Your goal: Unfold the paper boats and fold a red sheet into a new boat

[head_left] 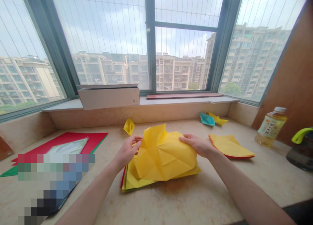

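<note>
A creased yellow paper sheet lies between our left grip, pinched on its edge, and right grip, spread open on top.

A home, high in an apartment block: a bay window at twelve o'clock overlooks residential towers, above a stone-topped desk, with a plastic bottle at three o'clock.

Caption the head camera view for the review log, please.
Left hand and right hand hold creased yellow paper on a stone counter.
</note>
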### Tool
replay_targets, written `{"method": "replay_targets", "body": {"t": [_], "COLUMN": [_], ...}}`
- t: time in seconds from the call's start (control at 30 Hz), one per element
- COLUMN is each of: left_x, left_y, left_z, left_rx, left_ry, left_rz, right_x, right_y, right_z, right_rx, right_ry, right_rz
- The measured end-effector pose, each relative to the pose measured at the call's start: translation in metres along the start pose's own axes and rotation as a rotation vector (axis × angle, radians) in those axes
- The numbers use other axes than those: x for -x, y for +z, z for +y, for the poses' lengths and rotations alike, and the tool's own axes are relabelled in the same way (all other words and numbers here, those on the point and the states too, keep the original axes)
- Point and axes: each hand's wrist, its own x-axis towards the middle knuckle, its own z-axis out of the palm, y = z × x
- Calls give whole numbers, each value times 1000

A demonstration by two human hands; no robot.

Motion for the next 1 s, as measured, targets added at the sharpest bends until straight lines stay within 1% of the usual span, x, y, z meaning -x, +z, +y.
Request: {"method": "replay_targets", "body": {"t": [0.13,0.23,0.33,0.4,0.47,0.6,0.67,0.73,0.77,0.83,0.87,0.93,0.97,1.0], "left_x": [0,1,1,1,1,3,4,5,4,2,0,-6,-9,-12], "left_y": [1,1,0,1,3,9,11,10,8,2,-2,-11,-14,-18], "left_z": [-2,-1,0,-1,-2,-7,-8,-6,-5,-2,-2,-2,-4,-5], "left_rx": [13,-15,-9,41,97,116,124,140,153,201,239,318,349,364], "left_ry": [-61,-60,-37,-19,2,41,69,99,112,129,134,139,147,155], "left_rz": [-42,-87,-139,-128,-119,-37,-42,-58,-39,56,113,211,237,238], "right_x": [0,1,3,4,6,7,5,4,3,2,2,3,3,4], "right_y": [6,10,11,12,15,31,41,49,51,49,46,37,31,26], "right_z": [7,8,2,-3,-6,-1,5,10,11,9,7,0,-3,-7], "right_rx": [17,28,-52,-110,-143,-149,-138,-134,-135,-141,-146,-156,-158,-157], "right_ry": [3,20,-64,-117,-133,-77,-53,-57,-66,-99,-127,-199,-235,-259], "right_rz": [3,-16,-45,-25,-8,-31,-51,-78,-90,-84,-53,56,118,167]}}
